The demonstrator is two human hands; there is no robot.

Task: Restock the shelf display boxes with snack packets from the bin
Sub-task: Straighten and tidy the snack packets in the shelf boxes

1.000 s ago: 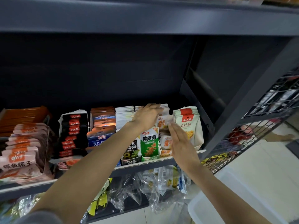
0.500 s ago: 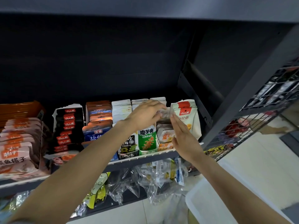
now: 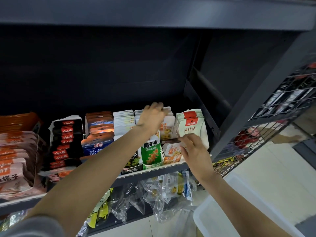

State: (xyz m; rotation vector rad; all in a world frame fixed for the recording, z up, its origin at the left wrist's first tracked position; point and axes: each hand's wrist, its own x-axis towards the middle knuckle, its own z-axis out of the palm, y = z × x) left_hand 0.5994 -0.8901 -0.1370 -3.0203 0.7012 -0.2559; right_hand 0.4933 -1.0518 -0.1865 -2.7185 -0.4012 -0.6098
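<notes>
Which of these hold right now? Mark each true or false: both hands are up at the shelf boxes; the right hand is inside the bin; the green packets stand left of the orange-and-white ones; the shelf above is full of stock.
1. Both hands are at the shelf boxes: true, left hand and right hand.
2. The right hand is inside the bin: false, it is at the orange-and-white packets.
3. The green packets stand left of the orange-and-white ones: true.
4. The shelf above is stocked: false, only its dark underside shows.
</notes>
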